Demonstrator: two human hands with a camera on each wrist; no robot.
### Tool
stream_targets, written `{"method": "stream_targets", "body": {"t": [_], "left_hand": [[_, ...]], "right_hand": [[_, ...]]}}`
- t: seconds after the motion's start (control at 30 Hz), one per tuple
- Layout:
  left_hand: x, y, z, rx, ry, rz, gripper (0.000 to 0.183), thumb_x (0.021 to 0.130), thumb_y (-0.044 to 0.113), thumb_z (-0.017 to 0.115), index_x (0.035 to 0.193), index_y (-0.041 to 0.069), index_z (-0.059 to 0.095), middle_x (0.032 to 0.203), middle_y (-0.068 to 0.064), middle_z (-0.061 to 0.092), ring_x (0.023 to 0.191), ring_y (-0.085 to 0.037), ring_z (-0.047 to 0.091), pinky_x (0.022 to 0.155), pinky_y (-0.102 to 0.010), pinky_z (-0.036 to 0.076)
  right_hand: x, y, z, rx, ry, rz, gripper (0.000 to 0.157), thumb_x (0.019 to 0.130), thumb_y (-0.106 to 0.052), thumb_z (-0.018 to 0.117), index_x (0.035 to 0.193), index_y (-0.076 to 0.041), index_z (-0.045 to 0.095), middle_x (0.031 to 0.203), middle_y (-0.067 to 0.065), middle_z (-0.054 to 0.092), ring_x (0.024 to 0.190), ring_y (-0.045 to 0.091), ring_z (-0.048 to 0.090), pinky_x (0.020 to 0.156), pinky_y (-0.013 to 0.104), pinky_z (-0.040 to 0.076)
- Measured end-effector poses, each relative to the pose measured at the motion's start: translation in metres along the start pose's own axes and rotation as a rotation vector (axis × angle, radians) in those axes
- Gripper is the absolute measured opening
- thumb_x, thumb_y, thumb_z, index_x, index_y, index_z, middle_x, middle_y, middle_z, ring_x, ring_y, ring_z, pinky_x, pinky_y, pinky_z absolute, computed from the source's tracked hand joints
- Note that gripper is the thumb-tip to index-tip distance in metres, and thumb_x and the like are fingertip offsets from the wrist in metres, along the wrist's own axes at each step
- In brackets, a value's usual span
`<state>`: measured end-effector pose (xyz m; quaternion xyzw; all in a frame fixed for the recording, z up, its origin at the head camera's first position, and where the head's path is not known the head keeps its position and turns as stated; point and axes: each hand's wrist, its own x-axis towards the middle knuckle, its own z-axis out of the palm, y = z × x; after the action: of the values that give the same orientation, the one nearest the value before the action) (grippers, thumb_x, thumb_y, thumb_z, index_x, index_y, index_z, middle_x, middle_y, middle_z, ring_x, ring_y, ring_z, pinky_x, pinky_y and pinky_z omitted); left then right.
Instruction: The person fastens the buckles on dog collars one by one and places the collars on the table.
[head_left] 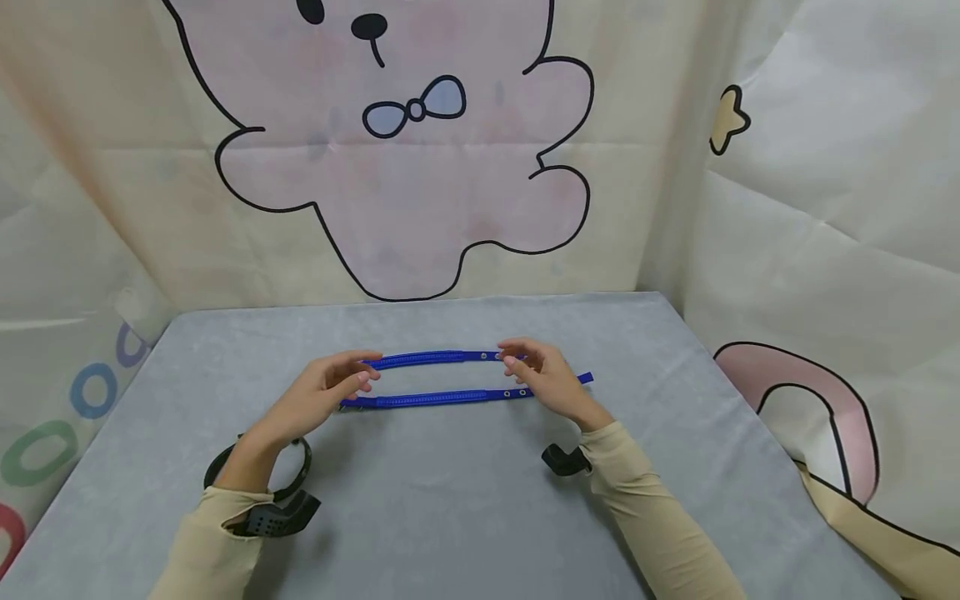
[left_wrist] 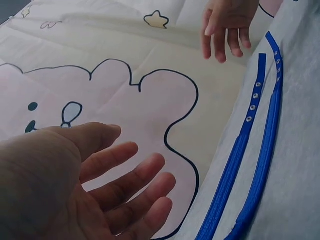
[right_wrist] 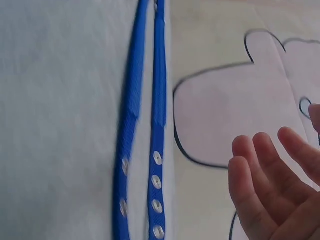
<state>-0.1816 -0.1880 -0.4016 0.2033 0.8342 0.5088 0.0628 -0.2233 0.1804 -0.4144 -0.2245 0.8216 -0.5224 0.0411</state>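
Two blue pet collars with metal eyelets lie stretched out side by side on the grey tabletop (head_left: 450, 475). The far collar (head_left: 427, 358) runs roughly parallel to the near collar (head_left: 435, 398); both show a padded middle. My left hand (head_left: 318, 392) is over their left ends, fingers relaxed, and hides part of them. Over the eyelet ends is my right hand (head_left: 546, 377), its fingers loosely bent. In the left wrist view the left hand (left_wrist: 115, 185) holds nothing. The right wrist view shows the right hand (right_wrist: 280, 185) free of the collars too.
A pale cloth wall with a pink cartoon bear (head_left: 420, 183) stands behind the table. Another printed sheet with a rainbow (head_left: 795, 375) hangs at the right. Dark camera mounts sit on the left wrist (head_left: 277, 512) and right wrist (head_left: 566, 460).
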Motion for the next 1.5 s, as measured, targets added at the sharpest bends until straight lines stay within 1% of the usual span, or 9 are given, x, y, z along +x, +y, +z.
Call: {"method": "stream_targets", "body": {"t": [0.13, 0.23, 0.4, 0.57, 0.87, 1.0, 1.17, 1.33, 1.5], "left_hand": [[-0.002, -0.005, -0.006, 0.047, 0.034, -0.023, 0.042, 0.109, 0.023, 0.048, 0.146, 0.006, 0.051, 0.134, -0.025, 0.063, 0.118, -0.041, 0.064, 0.092, -0.041, 0.056], [-0.003, -0.011, -0.009, 0.094, 0.068, -0.045, 0.042, 0.108, 0.023, 0.048, 0.146, 0.004, 0.051, 0.135, -0.028, 0.062, 0.12, -0.046, 0.061, 0.092, -0.049, 0.056], [-0.002, -0.018, -0.011, 0.182, 0.097, -0.081, 0.044, 0.108, 0.026, 0.05, 0.145, 0.004, 0.052, 0.136, -0.029, 0.06, 0.121, -0.044, 0.06, 0.09, -0.053, 0.054], [-0.003, -0.021, -0.013, 0.258, 0.081, -0.13, 0.045, 0.107, 0.026, 0.051, 0.146, 0.003, 0.051, 0.137, -0.028, 0.06, 0.124, -0.044, 0.057, 0.093, -0.057, 0.052], [-0.006, -0.023, -0.012, 0.392, 0.01, -0.237, 0.051, 0.104, 0.026, 0.057, 0.147, 0.0, 0.048, 0.132, -0.028, 0.061, 0.113, -0.037, 0.058, 0.085, -0.048, 0.05], [-0.006, -0.026, -0.013, 0.424, -0.021, -0.207, 0.049, 0.099, 0.01, 0.061, 0.146, -0.001, 0.049, 0.131, -0.029, 0.06, 0.111, -0.039, 0.059, 0.085, -0.051, 0.051], [-0.007, -0.034, -0.012, 0.45, -0.09, -0.155, 0.054, 0.087, -0.013, 0.059, 0.139, -0.002, 0.056, 0.126, -0.03, 0.062, 0.1, -0.033, 0.061, 0.075, -0.039, 0.052], [-0.006, -0.034, -0.009, 0.483, -0.072, -0.203, 0.055, 0.087, -0.014, 0.056, 0.14, -0.001, 0.055, 0.127, -0.028, 0.062, 0.104, -0.035, 0.063, 0.078, -0.043, 0.054], [-0.005, -0.032, -0.006, 0.522, -0.047, -0.244, 0.05, 0.09, -0.009, 0.061, 0.139, -0.002, 0.057, 0.128, -0.026, 0.065, 0.109, -0.038, 0.064, 0.088, -0.052, 0.054]], "right_hand": [[0.002, 0.004, -0.016, -0.069, 0.036, 0.011, 0.036, 0.106, -0.018, 0.053, 0.139, -0.003, 0.057, 0.133, 0.024, 0.063, 0.112, 0.049, 0.063, 0.09, 0.058, 0.055], [0.001, 0.005, -0.027, -0.166, 0.048, 0.024, 0.039, 0.106, -0.019, 0.054, 0.141, -0.004, 0.056, 0.136, 0.025, 0.061, 0.116, 0.046, 0.062, 0.095, 0.057, 0.053], [0.0, 0.013, -0.041, -0.295, 0.069, 0.079, 0.041, 0.105, -0.021, 0.056, 0.142, -0.004, 0.056, 0.141, 0.025, 0.058, 0.123, 0.043, 0.059, 0.101, 0.057, 0.049], [-0.006, 0.023, -0.054, -0.402, 0.057, 0.144, 0.044, 0.103, -0.022, 0.06, 0.142, 0.0, 0.054, 0.14, 0.029, 0.057, 0.126, 0.048, 0.055, 0.103, 0.061, 0.045], [-0.013, 0.04, -0.073, -0.444, 0.006, 0.233, 0.048, 0.1, -0.017, 0.064, 0.141, 0.005, 0.052, 0.136, 0.033, 0.057, 0.12, 0.048, 0.058, 0.1, 0.057, 0.049], [-0.013, 0.044, -0.079, -0.496, -0.014, 0.256, 0.048, 0.098, -0.018, 0.066, 0.139, 0.004, 0.054, 0.131, 0.033, 0.06, 0.113, 0.046, 0.061, 0.095, 0.056, 0.051], [-0.018, 0.042, -0.082, -0.601, -0.068, 0.283, 0.051, 0.094, -0.024, 0.072, 0.134, 0.004, 0.056, 0.12, 0.032, 0.065, 0.107, 0.044, 0.064, 0.086, 0.052, 0.052], [-0.019, 0.039, -0.079, -0.686, -0.091, 0.381, 0.043, 0.093, -0.014, 0.07, 0.132, 0.001, 0.059, 0.114, 0.025, 0.07, 0.101, 0.036, 0.068, 0.084, 0.05, 0.053], [-0.017, 0.04, -0.076, -0.743, -0.094, 0.399, 0.04, 0.094, -0.008, 0.066, 0.132, 0.001, 0.06, 0.107, 0.021, 0.072, 0.092, 0.03, 0.068, 0.075, 0.045, 0.053]]}}
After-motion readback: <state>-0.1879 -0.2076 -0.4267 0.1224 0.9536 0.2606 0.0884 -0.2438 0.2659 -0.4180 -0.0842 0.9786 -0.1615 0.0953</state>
